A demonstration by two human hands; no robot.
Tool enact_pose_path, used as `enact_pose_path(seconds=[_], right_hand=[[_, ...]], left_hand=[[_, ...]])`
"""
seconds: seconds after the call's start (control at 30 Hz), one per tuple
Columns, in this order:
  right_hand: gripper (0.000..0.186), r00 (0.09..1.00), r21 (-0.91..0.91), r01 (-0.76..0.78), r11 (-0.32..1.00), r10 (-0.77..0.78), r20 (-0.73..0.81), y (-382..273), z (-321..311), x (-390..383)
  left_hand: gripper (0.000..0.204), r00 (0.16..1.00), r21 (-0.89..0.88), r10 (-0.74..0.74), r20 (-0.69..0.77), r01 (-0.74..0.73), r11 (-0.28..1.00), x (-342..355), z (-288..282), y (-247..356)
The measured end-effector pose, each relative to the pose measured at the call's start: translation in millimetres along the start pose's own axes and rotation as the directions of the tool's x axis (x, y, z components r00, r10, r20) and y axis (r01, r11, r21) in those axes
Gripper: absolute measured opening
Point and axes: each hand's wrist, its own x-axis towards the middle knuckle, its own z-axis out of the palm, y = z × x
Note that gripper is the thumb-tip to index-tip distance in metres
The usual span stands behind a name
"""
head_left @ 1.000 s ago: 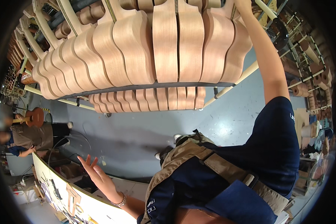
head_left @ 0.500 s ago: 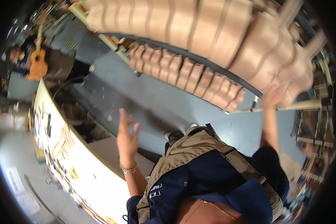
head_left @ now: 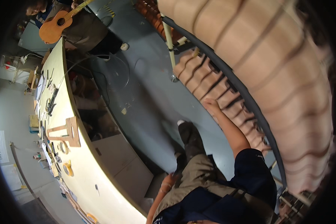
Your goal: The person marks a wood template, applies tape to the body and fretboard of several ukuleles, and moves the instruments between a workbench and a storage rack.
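In the head view, my right hand point(head_left: 212, 106) is low on my right, fingers curled, in front of the lower tier of pale wooden guitar bodies point(head_left: 190, 70); whether it touches them or holds anything is unclear. My left hand point(head_left: 168, 179), with a bead bracelet, hangs beside my trouser leg, its fingers partly hidden. The upper tier of bodies point(head_left: 272, 63), blurred, fills the right side above a dark padded rail point(head_left: 249, 106). On my left runs a pale workbench point(head_left: 86, 165) bearing a wooden template point(head_left: 72, 130), tape rolls and small tools.
A co-worker point(head_left: 84, 31) at the bench's far end holds a small guitar point(head_left: 52, 30). The blue-grey floor point(head_left: 149, 86) runs between bench and rack, with a looped hose or cable on it. Reddish wooden pieces point(head_left: 149, 16) stand beyond the rack.
The view has swung so the rack lies along my right and the bench along my left. My right hand has come down from the upper tier; my raised, open left hand has dropped.
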Motion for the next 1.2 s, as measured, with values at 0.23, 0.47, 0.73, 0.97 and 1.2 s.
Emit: enact_pose_path(seconds=[0.23,0.47,0.73,0.97,1.2], right_hand=[[0.031,0.868,0.061,0.184,0.981,-0.133,-0.479,-41,-68,291],[0.022,0.933,0.447,0.019,0.894,0.145,-0.33,-90,-67,359],[0.016,0.955,0.656,0.077,0.751,0.134,-0.266,-111,-41,327],[0.021,0.955,0.543,-0.195,0.817,0.284,-0.085,-24,113,161],[0.032,0.978,-0.362,0.172,0.916,-0.115,0.173,-150,279,-30]], left_hand=[[0.042,0.893,-0.359,-0.415,-0.173,0.335,0.871,13,30,-25],[0.044,0.884,-0.674,-0.464,0.065,0.382,0.633,65,53,15],[0.037,0.884,-0.595,-0.449,-0.132,0.292,0.749,96,-9,79],[0.044,0.68,0.034,0.197,-0.706,-0.245,0.969,124,-197,190],[0.077,0.677,0.29,0.294,-0.675,-0.123,0.949,131,-264,193]])
